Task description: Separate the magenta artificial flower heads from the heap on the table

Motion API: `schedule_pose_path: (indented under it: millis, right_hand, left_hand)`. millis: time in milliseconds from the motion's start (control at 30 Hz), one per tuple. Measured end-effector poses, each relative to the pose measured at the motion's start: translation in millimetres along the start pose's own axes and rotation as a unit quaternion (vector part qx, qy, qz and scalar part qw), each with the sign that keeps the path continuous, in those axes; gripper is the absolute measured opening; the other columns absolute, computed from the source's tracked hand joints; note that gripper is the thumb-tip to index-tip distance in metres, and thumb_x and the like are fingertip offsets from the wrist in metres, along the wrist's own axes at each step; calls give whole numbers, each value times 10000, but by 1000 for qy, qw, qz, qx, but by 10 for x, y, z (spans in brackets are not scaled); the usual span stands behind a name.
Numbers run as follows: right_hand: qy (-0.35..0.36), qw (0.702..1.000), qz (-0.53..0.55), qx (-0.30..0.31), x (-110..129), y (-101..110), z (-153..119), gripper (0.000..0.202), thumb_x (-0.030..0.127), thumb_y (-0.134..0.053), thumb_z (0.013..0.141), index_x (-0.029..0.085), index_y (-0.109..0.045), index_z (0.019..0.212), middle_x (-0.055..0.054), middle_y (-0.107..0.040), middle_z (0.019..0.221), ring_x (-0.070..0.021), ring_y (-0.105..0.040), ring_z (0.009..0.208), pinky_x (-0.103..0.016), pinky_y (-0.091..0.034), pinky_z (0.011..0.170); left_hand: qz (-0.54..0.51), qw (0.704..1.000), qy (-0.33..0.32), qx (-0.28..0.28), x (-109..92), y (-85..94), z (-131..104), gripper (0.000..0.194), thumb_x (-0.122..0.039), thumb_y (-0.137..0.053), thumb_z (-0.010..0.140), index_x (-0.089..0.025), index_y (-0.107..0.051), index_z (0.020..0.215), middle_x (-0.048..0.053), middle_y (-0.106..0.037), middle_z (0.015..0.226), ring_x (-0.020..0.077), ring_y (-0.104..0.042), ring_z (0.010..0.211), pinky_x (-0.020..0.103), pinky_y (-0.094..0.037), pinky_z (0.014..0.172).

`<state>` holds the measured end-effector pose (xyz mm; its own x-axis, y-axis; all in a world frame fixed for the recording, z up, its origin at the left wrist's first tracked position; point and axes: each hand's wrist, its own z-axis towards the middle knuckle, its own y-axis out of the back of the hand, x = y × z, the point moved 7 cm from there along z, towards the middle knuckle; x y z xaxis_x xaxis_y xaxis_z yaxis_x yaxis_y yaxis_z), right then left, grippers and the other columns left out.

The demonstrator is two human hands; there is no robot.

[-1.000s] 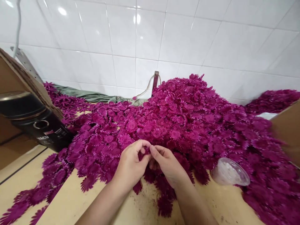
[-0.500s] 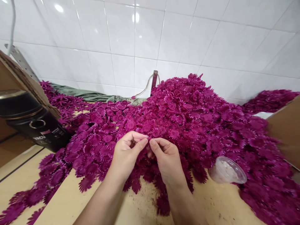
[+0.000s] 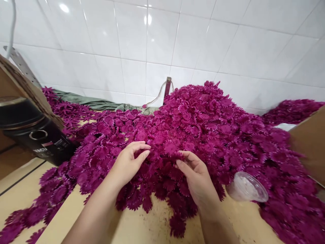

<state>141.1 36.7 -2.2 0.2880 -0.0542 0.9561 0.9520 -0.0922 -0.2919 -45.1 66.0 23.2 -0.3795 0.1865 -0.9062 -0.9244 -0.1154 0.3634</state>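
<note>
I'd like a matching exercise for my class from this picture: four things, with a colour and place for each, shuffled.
1. Flowers
2. Bottle
3. Cup
4. Cloth

A. Clear, to the right of the right hand
B. Magenta, heaped on the table
C. Green, along the foot of the wall
D. Black, at the left edge

Right pairs: 1-B; 2-D; 3-A; 4-C
</note>
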Motion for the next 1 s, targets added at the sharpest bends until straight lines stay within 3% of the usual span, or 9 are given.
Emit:
schedule_pose_path:
  millis: [200, 333, 433, 600, 767, 833, 900, 933, 1000]
  right_hand:
    - [-30, 1000, 3, 1, -46, -62, 26, 229, 328, -715, 572, 173, -597, 694, 39, -580, 645, -84, -480, 601, -213, -390, 615]
    - [-17, 998, -45, 49, -56, -145, 16, 238, 362, -672, 628, 164, -541, 620, 50, -495, 573, -79, -406, 548, -215, -345, 556]
    - [-3, 996, -74, 49, -46, -136, 11, 288, 376, -659, 641, 170, -475, 559, 65, -412, 518, -70, -329, 507, -207, -288, 499]
    - [-12, 996, -71, 45, -84, -138, 38, 374, 420, -653, 625, 187, -383, 515, 85, -307, 477, -62, -232, 473, -208, -212, 453]
    - [25, 993, -98, 62, -53, -262, -81, 327, 385, -611, 687, 192, -383, 552, 73, -332, 520, -74, -268, 503, -214, -243, 476]
    - [46, 988, -126, 72, -24, -284, -184, 321, 356, -584, 724, 196, -365, 554, 68, -332, 529, -78, -276, 508, -217, -249, 478]
    - [57, 984, -150, 77, 5, -257, -251, 297, 355, -562, 746, 197, -382, 569, 60, -341, 542, -84, -298, 514, -219, -268, 481]
    - [55, 982, -165, 74, 18, -223, -253, 276, 364, -554, 751, 197, -409, 586, 54, -353, 550, -89, -317, 518, -220, -284, 483]
    - [56, 977, -202, 48, 75, -127, -187, 215, 382, -551, 745, 195, -488, 662, 31, -417, 595, -108, -387, 556, -230, -341, 513]
  left_hand:
    - [99, 992, -70, -40, -224, -25, -179, 196, -294, -512, 748, -216, -666, 842, 36, -686, 827, 197, -605, 795, 343, -440, 799]
    - [53, 990, -132, 21, -364, -253, -279, 156, -277, -564, 734, -229, -663, 845, 24, -650, 799, 178, -584, 790, 296, -443, 752]
    - [-11, 992, -106, 63, -338, -404, -287, 121, -259, -583, 724, -217, -655, 812, 17, -640, 788, 164, -584, 765, 274, -446, 724]
    - [-75, 992, -68, 72, -300, -488, -294, 111, -214, -550, 728, -190, -631, 657, -2, -607, 668, 141, -561, 664, 245, -429, 646]
    - [-171, 985, -1, -22, -141, -333, -177, 80, -168, -567, 658, -173, -588, 581, -27, -565, 590, 112, -506, 594, 216, -397, 583]
    - [-242, 962, 47, -115, 4, -126, -80, 97, -199, -587, 641, -167, -555, 555, -45, -533, 540, 89, -467, 528, 197, -375, 531]
    - [-326, 916, 91, -214, 144, 93, -34, 159, -249, -626, 612, -167, -509, 541, -69, -492, 494, 65, -414, 453, 177, -342, 468]
    - [-354, 903, 91, -226, 156, 153, -19, 175, -263, -650, 594, -168, -507, 560, -76, -491, 499, 59, -418, 450, 172, -347, 468]
    - [-372, 911, 103, -144, 106, 94, -3, 197, -293, -680, 582, -165, -533, 612, -60, -541, 535, 71, -474, 483, 180, -378, 493]
